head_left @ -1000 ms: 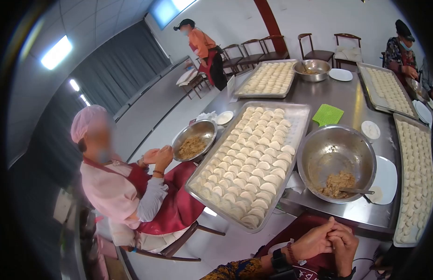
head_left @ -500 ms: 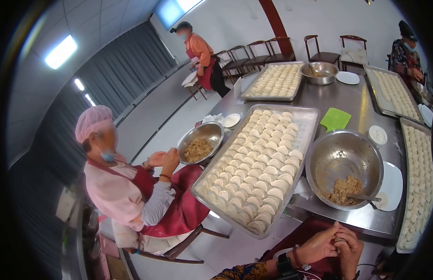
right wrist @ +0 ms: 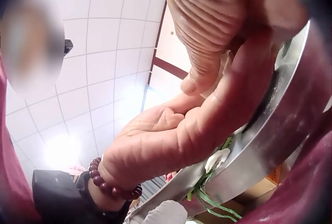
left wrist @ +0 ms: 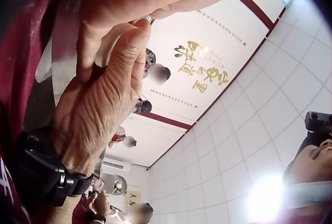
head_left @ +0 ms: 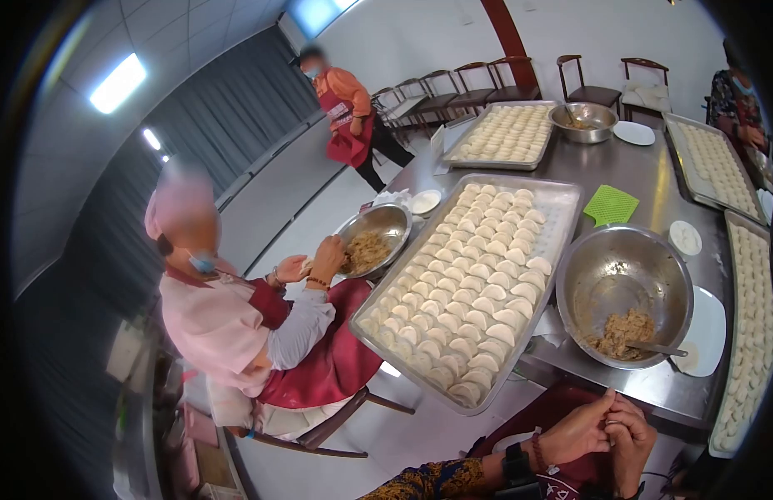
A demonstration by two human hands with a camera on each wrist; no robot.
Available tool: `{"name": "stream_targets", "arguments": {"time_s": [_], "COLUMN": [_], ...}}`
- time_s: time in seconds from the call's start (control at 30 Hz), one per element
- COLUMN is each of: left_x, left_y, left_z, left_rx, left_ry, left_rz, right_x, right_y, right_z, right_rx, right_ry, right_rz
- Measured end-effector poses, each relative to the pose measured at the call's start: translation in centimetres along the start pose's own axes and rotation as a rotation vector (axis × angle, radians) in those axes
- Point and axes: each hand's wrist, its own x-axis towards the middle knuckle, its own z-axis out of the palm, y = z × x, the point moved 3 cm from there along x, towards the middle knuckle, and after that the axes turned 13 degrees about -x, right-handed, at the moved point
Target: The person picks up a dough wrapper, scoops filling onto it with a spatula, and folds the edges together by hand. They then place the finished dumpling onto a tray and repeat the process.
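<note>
The left hand (head_left: 574,433) is curled, fingertips meeting those of the right hand (head_left: 632,437), and both pinch a pale piece of dough (left wrist: 109,42) between them. Only a sliver of the dough shows in the left wrist view; its shape is hidden by the fingers. A bead bracelet (right wrist: 111,189) circles the left wrist, beside a black strap (head_left: 517,467). Under the hands, the maroon apron (head_left: 537,408) carries white lettering, cut off and unreadable. In the right wrist view, green strands (right wrist: 213,202) and a white scrap (right wrist: 218,159) show past the left hand, hard to make out.

Just beyond the hands, on the steel bench (head_left: 649,187), stands a steel bowl (head_left: 599,279) with filling (head_left: 624,329) and a utensil whose lower end is buried. Right of the bowl lies a white plate (head_left: 710,329), partly covered by the rim. Left of the hands, a tray (head_left: 562,196) holds rows of dumplings (head_left: 466,287); farther right, another tray (head_left: 741,367) runs into the dark picture edge. Beyond the bowl lies a green mat (head_left: 611,205).

Farther left sits a person in pink (head_left: 211,325); behind stands a person in orange (head_left: 349,92), whose apron print is too blurred to read. On the far wall, gold Chinese characters (left wrist: 199,71) stand sideways, apparently including 味 and 道; the smaller lines are illegible.
</note>
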Motion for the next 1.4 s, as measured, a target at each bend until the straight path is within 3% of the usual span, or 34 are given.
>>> {"name": "stream_targets", "arguments": {"time_s": [0.63,0.7,0.77,0.83,1.0,1.1,1.17,1.3,1.4], "left_x": [-0.7,-0.7,-1.1,-1.2,-0.6,-0.8,-1.1,-0.9,-1.2], "left_y": [-0.4,-0.1,0.1,0.1,0.0,0.3,0.3,0.3,0.5], "left_z": [0.7,0.3,0.8,1.6,0.3,0.3,0.6,-0.4,0.6], "left_rx": [-0.017,-0.085,-0.061,-0.033,-0.076,0.007,0.043,-0.049,-0.026], "left_ry": [0.072,-0.067,-0.011,0.054,-0.054,0.031,0.081,-0.035,0.027], "left_rz": [0.055,0.04,0.031,0.07,0.09,0.05,0.001,0.075,0.096], "right_x": [0.0,0.0,-0.1,0.1,0.2,0.3,0.2,0.4,0.3], "right_y": [1.1,1.5,2.1,2.0,2.5,2.4,2.7,1.0,2.7], "right_z": [-0.2,-0.3,-0.5,-0.3,-0.4,-0.5,-0.2,0.3,0.2], "right_rx": [-0.071,-0.076,0.084,0.062,0.055,0.003,0.025,0.0,0.097], "right_ry": [-0.031,-0.03,0.051,0.071,0.07,0.023,-0.008,0.011,0.047], "right_rz": [-0.005,0.002,0.158,0.138,0.06,0.042,0.073,0.089,0.125]}}
